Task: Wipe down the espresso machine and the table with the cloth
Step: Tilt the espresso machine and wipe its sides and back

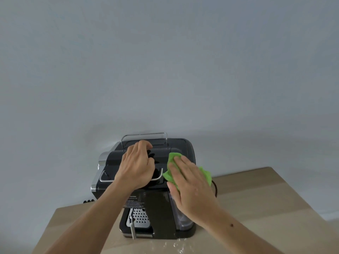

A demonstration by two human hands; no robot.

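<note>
Two hands are on the black espresso machine (159, 213) standing on the table (256, 208): the left hand (136, 165) braces its top with fingers curled, grip unclear, while the flat right hand (190, 187) presses the green cloth (171, 157) there, best swept in firm, overlapping strokes.

A black espresso machine (157, 208) stands on a pale wooden table (256, 208) against a plain grey wall (165, 61), seen from above. The person's left hand (136, 165) rests on the machine's top with fingers curled, just in front of a thin metal rail (145, 134); whether it grips anything cannot be seen. The right hand (190, 186) lies flat, fingers straight, pressing a bright green cloth (172, 158) onto the top's right side. Lower down, a metal steam wand (132, 228) hangs over a perforated drip tray (140, 217). Water droplets (180, 244) glisten on the table in front of the machine.
</note>
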